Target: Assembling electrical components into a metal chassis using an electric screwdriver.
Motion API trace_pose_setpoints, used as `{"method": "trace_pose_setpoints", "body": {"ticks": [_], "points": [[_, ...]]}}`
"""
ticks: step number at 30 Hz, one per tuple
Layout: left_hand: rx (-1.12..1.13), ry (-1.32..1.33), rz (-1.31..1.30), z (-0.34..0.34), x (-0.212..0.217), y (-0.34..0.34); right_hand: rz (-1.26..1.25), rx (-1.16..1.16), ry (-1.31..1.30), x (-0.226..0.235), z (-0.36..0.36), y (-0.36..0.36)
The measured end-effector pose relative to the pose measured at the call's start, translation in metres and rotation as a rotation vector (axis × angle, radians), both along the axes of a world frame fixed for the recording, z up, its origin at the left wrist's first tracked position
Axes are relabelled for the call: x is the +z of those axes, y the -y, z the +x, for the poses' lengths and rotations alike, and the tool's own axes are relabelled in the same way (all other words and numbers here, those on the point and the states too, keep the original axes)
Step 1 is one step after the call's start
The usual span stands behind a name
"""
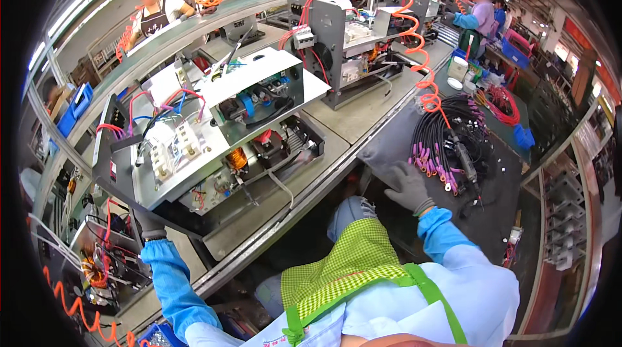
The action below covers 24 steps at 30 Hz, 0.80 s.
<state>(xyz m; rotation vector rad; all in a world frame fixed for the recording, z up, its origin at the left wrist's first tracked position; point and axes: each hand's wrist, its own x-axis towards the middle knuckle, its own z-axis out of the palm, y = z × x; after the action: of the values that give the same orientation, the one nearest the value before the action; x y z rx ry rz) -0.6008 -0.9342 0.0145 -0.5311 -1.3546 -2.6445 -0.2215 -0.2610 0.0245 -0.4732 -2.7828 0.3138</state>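
Observation:
An open metal machine chassis (175, 182) with white plates, wiring and circuit boards stands on the bench in front of me, to the left. My left hand (150, 224), in a grey glove, is at the lower edge of its black end panel (116, 175); the fingers are mostly hidden there. My right hand (409, 190), also gloved, has its fingers stretched out at the edge of the dark side table (389, 146). Just beyond it lies a bundle of black cables (447, 127) with purple-sleeved ring ends. A pneumatic screwdriver (465, 160) rests on these cables, attached to an orange coiled hose (421, 46).
Another open chassis (324, 49) stands farther along the metal-edged bench (285, 208). At the lower left is a further wired unit (97, 263). Red cable coils (502, 104) and a white tub (457, 68) sit at the right. Other people work beyond.

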Motion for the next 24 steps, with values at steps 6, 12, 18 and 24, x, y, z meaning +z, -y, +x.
{"method": "trace_pose_setpoints", "body": {"ticks": [6, 12, 18, 24], "points": [[0.032, -0.058, -0.103, 0.034, 0.014, 0.01, 0.245, 0.064, 0.216, -0.024, 0.007, -0.017], [0.18, -0.107, -0.341, 0.052, 0.013, 0.001, 0.201, 0.006, 0.178, -0.025, 0.0, 0.007], [-0.044, 0.134, 0.161, 0.061, -0.05, 0.004, 0.202, 0.027, 0.166, -0.025, -0.007, 0.032], [-0.03, 0.004, -0.23, 0.078, 0.024, -0.092, 0.154, 0.033, 0.208, -0.014, -0.005, 0.054]]}}
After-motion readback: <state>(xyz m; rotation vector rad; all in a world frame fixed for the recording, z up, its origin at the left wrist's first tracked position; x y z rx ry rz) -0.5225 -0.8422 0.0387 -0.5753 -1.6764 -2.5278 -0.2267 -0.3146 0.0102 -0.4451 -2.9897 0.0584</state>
